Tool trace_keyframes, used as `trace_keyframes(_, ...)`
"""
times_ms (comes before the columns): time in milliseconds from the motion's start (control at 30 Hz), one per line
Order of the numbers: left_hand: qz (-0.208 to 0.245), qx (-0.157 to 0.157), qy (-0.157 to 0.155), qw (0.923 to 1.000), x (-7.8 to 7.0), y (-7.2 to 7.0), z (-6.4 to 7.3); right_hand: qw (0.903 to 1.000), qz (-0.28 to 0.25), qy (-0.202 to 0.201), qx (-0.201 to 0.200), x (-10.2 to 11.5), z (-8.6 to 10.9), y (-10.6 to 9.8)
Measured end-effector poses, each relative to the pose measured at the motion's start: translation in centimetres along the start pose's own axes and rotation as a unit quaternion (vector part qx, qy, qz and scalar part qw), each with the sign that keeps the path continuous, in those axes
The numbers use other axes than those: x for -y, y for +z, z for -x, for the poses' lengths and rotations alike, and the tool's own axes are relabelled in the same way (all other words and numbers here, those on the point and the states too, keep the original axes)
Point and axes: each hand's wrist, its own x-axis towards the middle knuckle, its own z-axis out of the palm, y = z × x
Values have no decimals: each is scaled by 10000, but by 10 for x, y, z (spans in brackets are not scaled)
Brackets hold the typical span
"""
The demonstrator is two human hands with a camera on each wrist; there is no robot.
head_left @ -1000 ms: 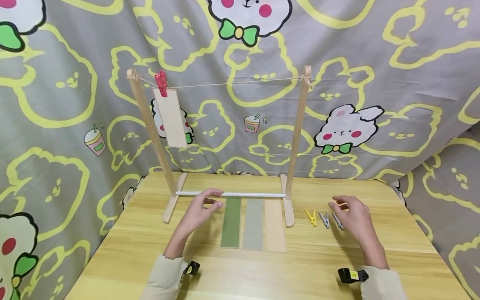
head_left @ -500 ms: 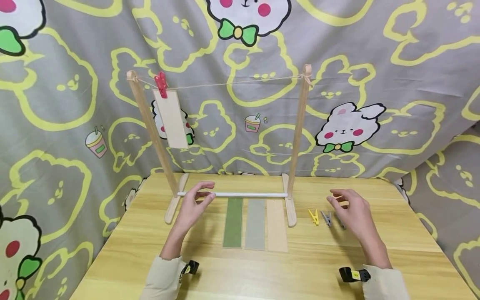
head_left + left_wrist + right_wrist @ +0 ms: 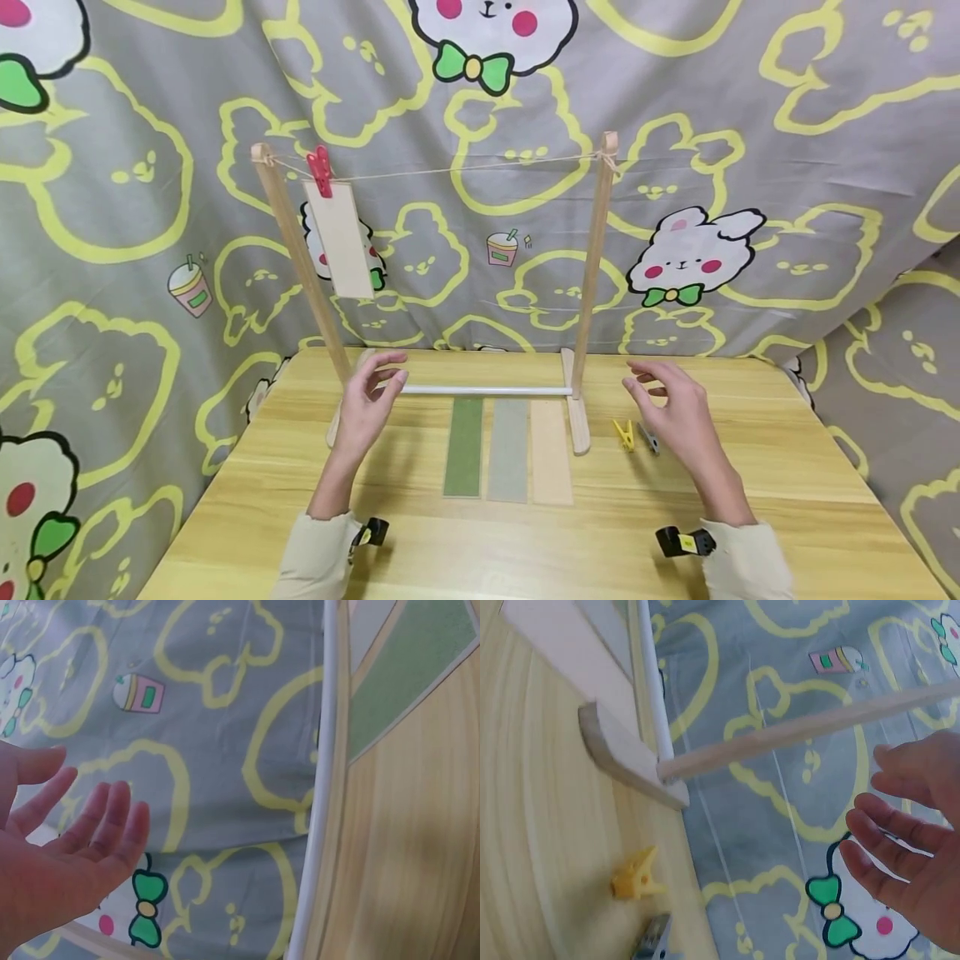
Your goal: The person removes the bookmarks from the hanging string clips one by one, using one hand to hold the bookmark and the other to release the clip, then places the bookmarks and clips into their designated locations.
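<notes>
My left hand (image 3: 369, 408) hovers by the left foot of a wooden stand, its fingers loosely bent around nothing. Over the table's right side hangs my right hand (image 3: 678, 408), also holding nothing, above the clothespins. A yellow clothespin (image 3: 624, 436) and a grey clothespin (image 3: 648, 438) lie there; the hand covers another one. Three flat strips rest in front of the stand: a green strip (image 3: 463, 447), a grey strip (image 3: 508, 450) and a beige strip (image 3: 551, 450). From the string (image 3: 450, 171) hangs a cream strip (image 3: 342, 237), clipped by a red clothespin (image 3: 320, 171).
The stand has a left post (image 3: 300, 258), a right post (image 3: 595, 267) and a white crossbar (image 3: 487, 390) low between them. Behind the wooden table (image 3: 480, 542) hangs a grey patterned curtain (image 3: 450, 275). A black wrist strap device (image 3: 686, 542) sits at the right cuff.
My left hand has drawn leftward and slightly up, away from the green strip. The right hand has shifted left and up, now covering one clothespin. The strips have stayed put.
</notes>
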Motion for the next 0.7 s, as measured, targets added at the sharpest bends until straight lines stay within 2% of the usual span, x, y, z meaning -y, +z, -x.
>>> trace_keyframes(233,89,-491,224,9985,-5,-8,-5,9991,-238,-342,-20,16,-9,11)
trace_keyframes(467,91,-1096,317,9934,-11,-20,-11,9966,-582,-566,-106,36,-22,13)
trace_keyframes(700,289,-1431,487,9881,-20,-25,-17,9930,-721,-924,-123,54,-35,15)
